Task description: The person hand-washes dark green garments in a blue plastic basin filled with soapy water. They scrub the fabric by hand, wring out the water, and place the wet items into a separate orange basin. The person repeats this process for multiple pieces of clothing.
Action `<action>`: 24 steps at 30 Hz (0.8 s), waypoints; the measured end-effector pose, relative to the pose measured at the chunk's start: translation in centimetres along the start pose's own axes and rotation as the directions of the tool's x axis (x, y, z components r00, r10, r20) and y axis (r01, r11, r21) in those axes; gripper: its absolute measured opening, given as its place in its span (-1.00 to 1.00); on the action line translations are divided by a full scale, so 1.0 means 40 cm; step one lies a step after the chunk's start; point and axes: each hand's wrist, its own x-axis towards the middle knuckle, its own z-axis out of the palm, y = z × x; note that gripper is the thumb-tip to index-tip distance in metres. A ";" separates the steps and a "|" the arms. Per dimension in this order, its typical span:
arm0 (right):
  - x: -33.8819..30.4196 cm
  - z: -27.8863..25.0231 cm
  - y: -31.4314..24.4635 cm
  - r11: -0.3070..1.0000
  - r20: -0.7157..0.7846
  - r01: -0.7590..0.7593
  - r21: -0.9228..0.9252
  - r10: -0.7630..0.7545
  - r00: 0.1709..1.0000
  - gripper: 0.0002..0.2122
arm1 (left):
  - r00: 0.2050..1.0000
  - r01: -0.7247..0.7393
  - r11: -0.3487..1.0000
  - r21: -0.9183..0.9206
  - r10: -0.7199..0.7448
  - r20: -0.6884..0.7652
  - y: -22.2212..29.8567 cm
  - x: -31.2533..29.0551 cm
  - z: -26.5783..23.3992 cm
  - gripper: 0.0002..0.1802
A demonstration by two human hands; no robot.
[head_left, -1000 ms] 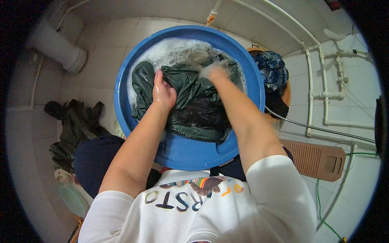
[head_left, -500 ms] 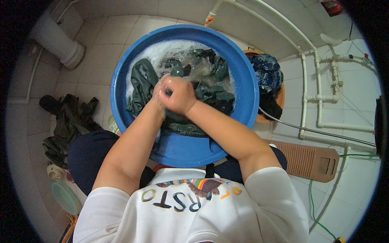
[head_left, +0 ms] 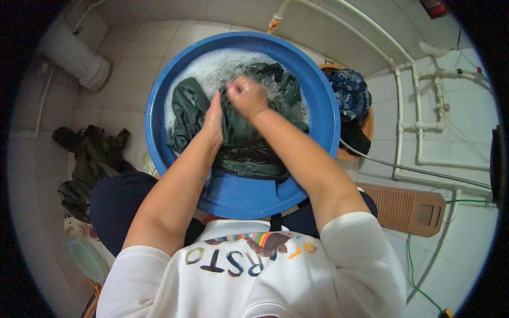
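Note:
A dark green wet garment (head_left: 244, 130) lies bunched in soapy water inside a large round blue basin (head_left: 241, 199). My left hand (head_left: 213, 117) is at the left of the bunch, closed on the cloth, seen nearly edge-on, with most of its fingers hidden. To its right and a little farther away, my right hand (head_left: 248, 98) is curled into a fist on a fold of the same garment, slightly blurred by motion. A short gap separates the two hands. White foam (head_left: 212, 66) gathers along the far side of the water.
Behind the basin's right side, an orange-brown tub (head_left: 367, 127) holds blue patterned cloth (head_left: 350, 95). A brown ribbed washboard (head_left: 400, 209) lies at right, near white wall pipes (head_left: 397, 100). More dark clothing (head_left: 95, 159) lies on the floor at left. A grey hose (head_left: 419, 172) runs from the basin's right.
My hands were pressed together over the garment and have come apart. The right has moved up and to the right; the left stays near its place, with more green cloth showing between the forearms.

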 end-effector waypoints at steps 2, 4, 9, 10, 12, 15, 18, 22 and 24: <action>0.048 -0.023 0.077 0.980 -0.008 -0.169 -0.101 0.169 0.986 -0.70 | 0.975 0.210 0.936 -0.283 -0.182 0.124 0.038 -0.058 0.029 -0.33; 0.050 -0.052 0.133 0.925 0.147 -0.380 0.024 0.373 0.916 -0.60 | 0.993 0.095 0.880 -0.465 -0.050 0.108 0.037 -0.038 0.006 -0.37; 0.028 -0.109 0.252 0.768 0.557 -0.346 -0.539 0.633 0.538 -0.36 | 0.994 -0.067 0.831 -0.553 0.101 0.032 0.024 0.049 -0.040 -0.60; 0.032 -0.108 0.248 0.721 0.499 -0.334 -0.608 0.673 0.545 -0.47 | 0.993 -0.109 0.843 -0.527 0.114 -0.023 0.020 0.051 -0.036 -0.59; 0.038 -0.094 0.230 0.694 0.398 -0.246 -0.677 0.626 0.670 -0.58 | 0.981 -0.187 0.863 -0.469 0.142 -0.129 0.008 0.047 -0.028 -0.58; 0.007 -0.023 0.200 0.788 0.260 0.082 -0.610 0.101 0.960 -0.82 | 0.979 -0.205 0.884 -0.419 0.178 -0.103 0.001 0.047 -0.024 -0.52; -0.018 -0.024 0.034 0.954 0.137 0.291 -0.077 -0.279 0.950 -0.79 | 0.944 0.115 0.896 -0.429 0.036 0.328 0.017 0.020 -0.030 -0.42; -0.113 -0.057 -0.156 0.893 0.056 0.405 0.198 -0.423 0.904 -0.84 | 0.757 0.335 0.848 -0.410 0.017 0.654 0.001 0.072 -0.100 -0.38; -0.143 -0.059 -0.203 0.881 0.063 0.408 0.241 -0.433 0.899 -0.83 | 0.845 0.230 0.887 -0.400 0.022 0.535 0.037 -0.010 -0.056 -0.53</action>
